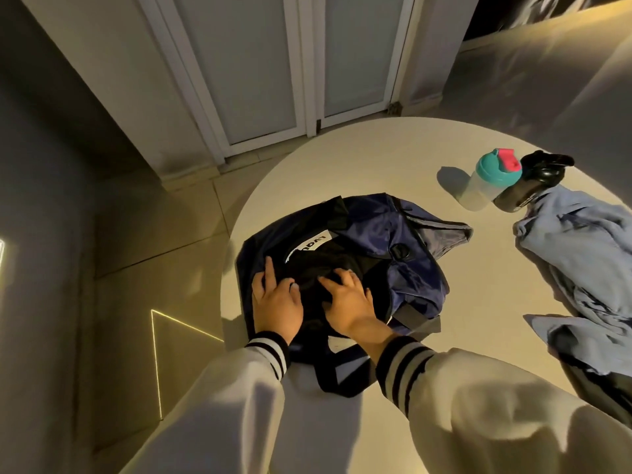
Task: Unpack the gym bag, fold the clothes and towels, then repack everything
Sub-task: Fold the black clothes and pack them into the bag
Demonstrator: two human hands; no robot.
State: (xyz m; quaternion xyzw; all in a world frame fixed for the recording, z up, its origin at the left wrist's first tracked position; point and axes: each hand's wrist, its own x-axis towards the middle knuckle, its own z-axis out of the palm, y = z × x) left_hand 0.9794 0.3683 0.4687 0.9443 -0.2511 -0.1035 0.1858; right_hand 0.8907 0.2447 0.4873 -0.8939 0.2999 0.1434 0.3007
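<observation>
A navy gym bag (386, 234) lies flattened on the round white table (342, 159), with a black garment (318, 265) bearing a white label on top of it. My left hand (277, 299) rests on the bag's left side, its fingers extended. My right hand (349, 299) lies on the black garment with fingers slightly bent into the cloth. A crumpled light-blue garment (588, 254) sits at the table's right. Both sleeves are white with black striped cuffs.
A clear shaker bottle with a teal and pink lid (489, 179) stands beside a black bottle (533, 186) at the back right. Dark cloth (602, 388) lies under the blue garment. White doors (273, 70) and tiled floor (136, 268) lie beyond the table's left edge.
</observation>
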